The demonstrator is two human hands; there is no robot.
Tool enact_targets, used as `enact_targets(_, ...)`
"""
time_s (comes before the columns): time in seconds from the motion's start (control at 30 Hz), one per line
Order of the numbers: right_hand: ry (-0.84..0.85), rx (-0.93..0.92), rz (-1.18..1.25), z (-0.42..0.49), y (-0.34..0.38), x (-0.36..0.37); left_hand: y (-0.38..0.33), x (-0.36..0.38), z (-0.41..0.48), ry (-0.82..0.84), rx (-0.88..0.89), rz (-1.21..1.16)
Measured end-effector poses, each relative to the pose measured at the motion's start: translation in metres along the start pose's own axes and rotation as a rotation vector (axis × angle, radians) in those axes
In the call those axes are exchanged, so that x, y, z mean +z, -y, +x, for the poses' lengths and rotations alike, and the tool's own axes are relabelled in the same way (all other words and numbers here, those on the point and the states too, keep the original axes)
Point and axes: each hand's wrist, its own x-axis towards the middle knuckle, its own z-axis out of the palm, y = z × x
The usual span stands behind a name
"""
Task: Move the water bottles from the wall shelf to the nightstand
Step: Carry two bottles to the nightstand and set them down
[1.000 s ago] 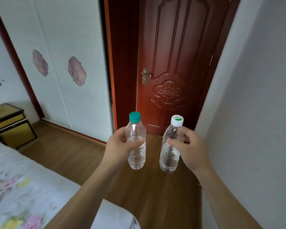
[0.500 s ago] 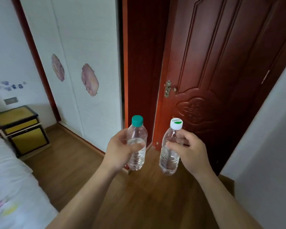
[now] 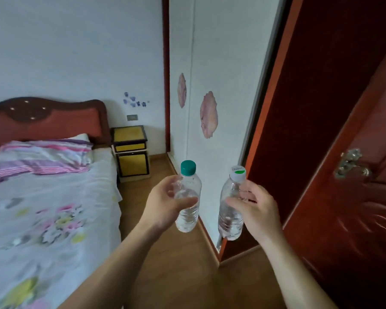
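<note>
Bedroom with white walls (image 3: 71,52), wood floor (image 3: 178,275), floral-sheeted bed (image 3: 42,219) on the left, dark red door (image 3: 354,197) on the right, soft daylight.

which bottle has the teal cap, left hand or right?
The teal-capped bottle is in the left hand. The bottle in the right hand is the white-capped bottle, whose cap has a green patch on top.

The bed (image 3: 42,208) runs off the left and bottom edges, its flowered cover smeared by blur. The door (image 3: 348,197) is cut by the right edge. The left hand (image 3: 165,204) covers the middle of the teal-capped bottle (image 3: 188,197); the print on the white-capped bottle (image 3: 231,210) is too blurred to read. The nightstand (image 3: 130,150) hides its lower left corner behind the bed
</note>
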Motion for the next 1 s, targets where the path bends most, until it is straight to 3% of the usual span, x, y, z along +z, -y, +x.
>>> enact_targets(0.3,0.178,-0.045,0.054,0.169,0.006,0.160,0.041,-0.095,0.164,-0.193,0.012,0.039)
enact_targets(0.63,0.306,-0.099,0.083,0.352,0.029,0.302,0.068,-0.183,0.363,-0.254,-0.055,0.080)
enact_targets(1.0,0.474,-0.095,0.079,0.616,0.020,0.476,0.105,-0.260,0.635,-0.373,-0.117,0.108)
